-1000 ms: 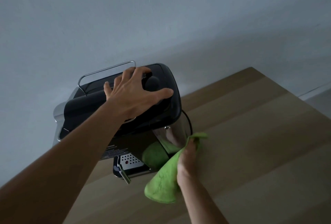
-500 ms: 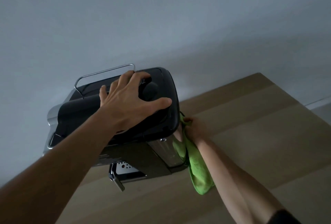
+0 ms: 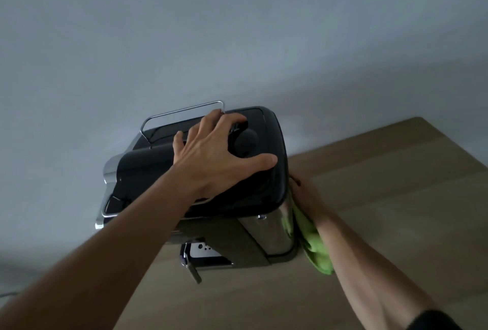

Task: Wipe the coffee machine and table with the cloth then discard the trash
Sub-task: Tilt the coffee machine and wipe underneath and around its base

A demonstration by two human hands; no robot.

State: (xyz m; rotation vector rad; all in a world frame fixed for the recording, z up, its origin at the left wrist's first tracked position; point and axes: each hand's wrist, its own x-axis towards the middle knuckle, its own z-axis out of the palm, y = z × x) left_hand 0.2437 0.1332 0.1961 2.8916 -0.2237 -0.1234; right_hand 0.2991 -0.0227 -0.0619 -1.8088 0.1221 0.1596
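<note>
Green cloth (image 3: 314,247) under your right hand (image 3: 306,195), grip hidden, wipes machine (image 3: 266,234) side; spread left hand (image 3: 211,155) braces top. Bench (image 3: 396,197) likely next.

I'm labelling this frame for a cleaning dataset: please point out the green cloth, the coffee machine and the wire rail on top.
green cloth (image 3: 313,247), head view, on its hanging fold.
coffee machine (image 3: 269,131), head view, on its black top.
wire rail (image 3: 184,110), head view, on its long bar.

Single head-worn wide-angle view, looking down and forward from just above the coffee machine (image 3: 264,184), close in on its black top, horizon tilted, worktop (image 3: 396,197) slanting off to the right, plain wall (image 3: 237,39) filling the upper half
</note>
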